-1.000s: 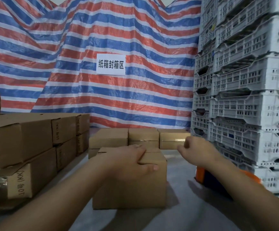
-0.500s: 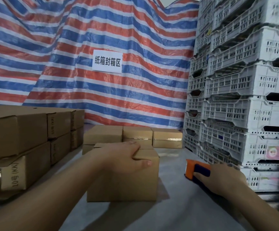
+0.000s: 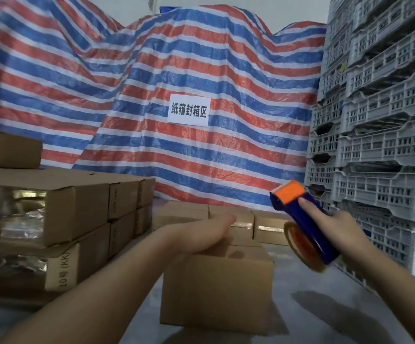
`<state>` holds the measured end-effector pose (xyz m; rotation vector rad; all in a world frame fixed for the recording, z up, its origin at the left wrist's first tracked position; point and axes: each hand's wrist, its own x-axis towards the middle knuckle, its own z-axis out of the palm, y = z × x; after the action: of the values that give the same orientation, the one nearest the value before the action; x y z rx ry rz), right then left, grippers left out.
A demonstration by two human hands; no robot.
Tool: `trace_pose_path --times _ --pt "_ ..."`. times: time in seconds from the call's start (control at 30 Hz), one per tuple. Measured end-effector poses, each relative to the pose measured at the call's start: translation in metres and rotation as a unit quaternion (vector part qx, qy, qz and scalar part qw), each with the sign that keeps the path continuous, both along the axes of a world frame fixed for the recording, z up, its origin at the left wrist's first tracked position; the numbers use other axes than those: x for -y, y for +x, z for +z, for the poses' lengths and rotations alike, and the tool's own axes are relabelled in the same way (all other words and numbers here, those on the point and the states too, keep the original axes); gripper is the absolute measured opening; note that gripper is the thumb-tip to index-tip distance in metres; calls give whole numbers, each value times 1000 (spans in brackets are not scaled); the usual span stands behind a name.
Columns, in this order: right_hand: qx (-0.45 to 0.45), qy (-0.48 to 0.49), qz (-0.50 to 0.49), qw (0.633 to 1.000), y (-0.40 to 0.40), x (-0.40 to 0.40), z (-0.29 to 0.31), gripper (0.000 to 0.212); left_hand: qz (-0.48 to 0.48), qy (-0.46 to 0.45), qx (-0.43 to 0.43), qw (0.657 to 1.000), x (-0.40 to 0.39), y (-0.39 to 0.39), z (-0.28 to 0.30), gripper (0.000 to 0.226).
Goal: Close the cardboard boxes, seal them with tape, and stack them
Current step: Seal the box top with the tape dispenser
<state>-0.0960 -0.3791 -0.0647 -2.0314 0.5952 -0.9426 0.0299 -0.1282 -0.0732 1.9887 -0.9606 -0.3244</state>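
A closed brown cardboard box [image 3: 216, 291] stands on the grey floor in front of me. My left hand [image 3: 204, 235] lies flat on its top, fingers straight, pressing the flaps down. My right hand [image 3: 338, 229] grips a blue and orange tape dispenser [image 3: 300, 222] with a roll of clear tape, held in the air just right of the box and above its top. Behind the box, a row of three sealed small boxes [image 3: 241, 222] sits on the floor.
Stacks of cardboard boxes [image 3: 77, 219] fill the left side, some with open ends showing plastic wrap. Tall stacks of white plastic crates [image 3: 380, 145] line the right. A striped red, white and blue tarp [image 3: 201, 70] with a white sign hangs behind.
My right hand took the tape dispenser from the floor by the crates and lifted it toward the box. My left hand's fingers went from curled over the box edge to flat on top.
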Motion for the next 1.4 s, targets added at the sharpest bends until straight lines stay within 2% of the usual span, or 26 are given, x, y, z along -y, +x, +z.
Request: trace_pose_path --times 0.07,0.17,0.23,0.33,0.43,0.5,0.6,0.8,1.0,1.2,1.4 --pt "33 59 81 994 10 -15 25 86 -11 -58 -69 996 0 9 -2 54" --pt "65 124 212 967 27 -38 50 74 -9 -165 -140 976 -2 14 -4 40" --pt "46 151 283 946 37 -52 58 60 7 -218 -185 958 -2 13 -1 41" --pt "-22 163 327 931 54 -61 58 59 43 -256 -235 937 -3 10 -1 56" --pt "-61 139 329 932 64 -64 54 73 79 -304 -270 910 -5 8 -1 73" --pt "-64 121 320 938 68 -64 54 79 108 -339 -297 886 -6 9 1 76" --pt "-79 92 318 940 71 -65 56 82 109 -358 -325 869 -6 10 3 78" --pt "-100 41 321 941 73 -73 60 75 63 -352 -341 870 -12 9 1 69" --pt "-112 52 331 936 75 -76 64 69 56 -414 -390 820 -13 16 -2 67" --pt "-123 55 339 931 76 -80 66 60 60 -432 -380 816 -16 14 -1 45" --pt "-129 27 339 931 75 -82 67 63 85 -447 -353 817 -17 10 -3 21"
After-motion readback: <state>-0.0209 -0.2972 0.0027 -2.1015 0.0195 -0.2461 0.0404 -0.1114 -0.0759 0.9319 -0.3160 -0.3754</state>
